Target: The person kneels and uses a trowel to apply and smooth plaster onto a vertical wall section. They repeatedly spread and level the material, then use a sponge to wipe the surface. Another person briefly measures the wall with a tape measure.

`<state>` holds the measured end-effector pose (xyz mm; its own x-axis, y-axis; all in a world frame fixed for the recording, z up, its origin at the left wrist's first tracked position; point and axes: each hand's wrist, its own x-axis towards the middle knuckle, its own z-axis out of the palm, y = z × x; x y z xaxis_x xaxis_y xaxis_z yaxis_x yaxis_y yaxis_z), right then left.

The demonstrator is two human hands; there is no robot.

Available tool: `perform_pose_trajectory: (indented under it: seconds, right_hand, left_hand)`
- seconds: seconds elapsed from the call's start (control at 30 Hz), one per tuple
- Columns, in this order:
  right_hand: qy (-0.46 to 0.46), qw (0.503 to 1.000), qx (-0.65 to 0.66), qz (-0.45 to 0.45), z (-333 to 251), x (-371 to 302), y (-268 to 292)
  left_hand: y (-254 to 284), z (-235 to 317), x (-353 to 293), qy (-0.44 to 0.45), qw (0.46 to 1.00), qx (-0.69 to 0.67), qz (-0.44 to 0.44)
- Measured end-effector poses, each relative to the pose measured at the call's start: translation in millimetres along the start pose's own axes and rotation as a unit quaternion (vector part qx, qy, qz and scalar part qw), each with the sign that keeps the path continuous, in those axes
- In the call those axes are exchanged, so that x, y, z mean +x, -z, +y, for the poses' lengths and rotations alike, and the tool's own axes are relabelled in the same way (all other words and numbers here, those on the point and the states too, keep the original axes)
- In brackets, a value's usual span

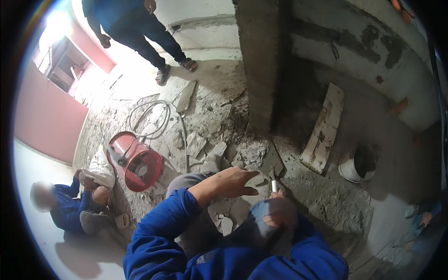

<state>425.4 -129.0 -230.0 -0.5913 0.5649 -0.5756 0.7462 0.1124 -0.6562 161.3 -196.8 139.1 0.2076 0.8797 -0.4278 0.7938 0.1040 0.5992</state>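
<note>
My left hand (228, 182) reaches forward above my knee, palm down with its fingers stretched out and nothing in it. In front of my right knee, my right hand (278, 195) is closed on what looks like a trowel, its white handle (274, 186) standing up from the fingers. Its grey blade (272, 163) points away from me, over the rubble, and blends with the grey ground. Part of the right hand is hidden by the knee. Broken pieces of plaster (212, 161) lie just beyond my left hand.
A red drum-shaped fan (136, 163) and a coiled cable (151, 119) are on the left. A person (70, 203) sits beside a white sack (100, 169); another person (137, 32) stands farther off. On the right are a long board (324, 128), a bucket (357, 163) and a concrete pillar (259, 65).
</note>
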Motion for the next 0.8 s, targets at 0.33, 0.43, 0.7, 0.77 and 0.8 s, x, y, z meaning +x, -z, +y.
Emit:
perform_pose_trajectory:
  seconds: [0.33,0.43,0.7,0.77,0.8]
  right_hand:
    - [0.121,0.983,-0.135,0.018,-61.3,-33.1,165.6]
    - [0.108,0.989,-0.096,0.04,-118.4,-22.6,163.9]
    - [0.134,0.989,-0.024,0.063,-264.3,40.8,70.1]
    - [0.161,0.985,0.057,0.022,-285.2,52.8,33.8]
    - [0.161,0.982,0.097,0.006,-293.4,59.6,14.8]
  left_hand:
    - [21.9,50.8,62.3,-0.291,0.932,-0.2,0.082]
    - [29.2,37.5,58.8,-0.372,0.889,-0.249,0.098]
    - [62.1,7.8,42.5,-0.425,0.841,-0.328,0.073]
    - [63.4,5.3,41.3,-0.429,0.821,-0.372,0.051]
    - [62.7,4.2,40.9,-0.43,0.821,-0.372,0.045]
